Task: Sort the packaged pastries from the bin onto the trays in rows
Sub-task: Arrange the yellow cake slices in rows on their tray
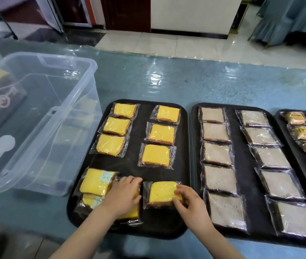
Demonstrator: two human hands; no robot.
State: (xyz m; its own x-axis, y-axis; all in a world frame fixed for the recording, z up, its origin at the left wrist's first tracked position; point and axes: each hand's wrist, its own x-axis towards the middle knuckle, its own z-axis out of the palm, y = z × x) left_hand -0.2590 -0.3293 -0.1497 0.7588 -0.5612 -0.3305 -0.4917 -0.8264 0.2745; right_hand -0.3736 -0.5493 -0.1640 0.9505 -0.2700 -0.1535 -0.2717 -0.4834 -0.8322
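1. Resting on a loose pile of yellow pastry packets at the near left corner of the left tray, the left hand lies palm down with its fingers fairly straight; its grip is apart, pressing rather than clasping.
2. The right hand pinches the near right corner of one yellow packet, thumb under the edge and fingers curled on top, so its grip is clamped on that packet.
3. That packet lies flat on the left tray, at the near end of the right-hand row, just beside the pile.
4. Farther back on the same tray six yellow packets lie in two rows of three: the left row and the right row, well apart from each other.
5. The middle tray carries pale grey-brown packets in two rows of five.
6. A third tray at the right edge holds orange-yellow wrapped packets, partly cut off.
7. The clear plastic bin stands left of the trays on the blue-covered worktop; no packets show inside it.
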